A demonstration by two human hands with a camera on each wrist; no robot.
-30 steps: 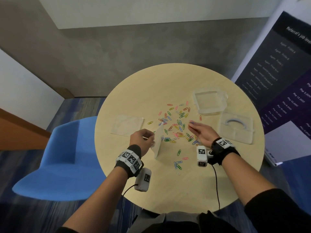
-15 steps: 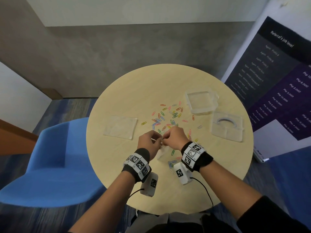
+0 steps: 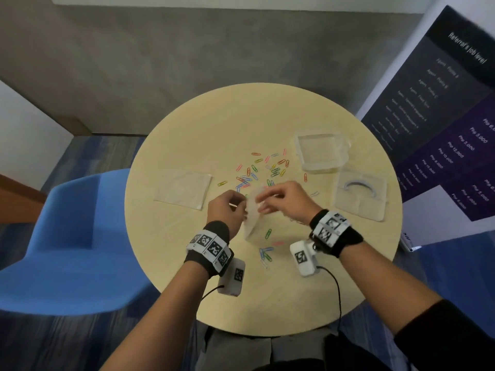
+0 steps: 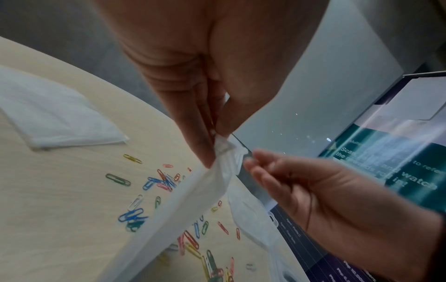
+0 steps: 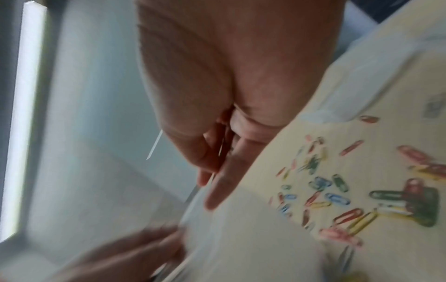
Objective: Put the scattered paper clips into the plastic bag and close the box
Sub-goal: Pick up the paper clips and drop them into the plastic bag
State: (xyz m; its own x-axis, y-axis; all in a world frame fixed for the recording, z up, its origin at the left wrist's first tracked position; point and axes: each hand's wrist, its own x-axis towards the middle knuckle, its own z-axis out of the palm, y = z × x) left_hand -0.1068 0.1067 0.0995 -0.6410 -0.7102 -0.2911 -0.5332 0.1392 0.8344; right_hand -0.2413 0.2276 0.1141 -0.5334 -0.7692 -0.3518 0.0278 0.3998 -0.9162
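now plastic bag (image 3: 251, 218) between hands, left hand (image 3: 226, 210) pinching

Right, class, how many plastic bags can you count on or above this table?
2. One flat bag lies on the table, left of the paper clips. The held bag hangs pinched in the left hand. No others show.

Your head camera looks steeply down from above the round table (image 3: 267, 116), taking in the whole top, both forearms and the chair (image 3: 72, 236) on your left. Your left wrist camera sits close behind the left hand (image 4: 200, 91), facing along the fingers and across the table toward the banner (image 4: 386, 162). Your right wrist camera, blurred, looks along the right hand (image 5: 217, 114). All three share the clips (image 3: 267, 170) and the bag (image 3: 253, 212).
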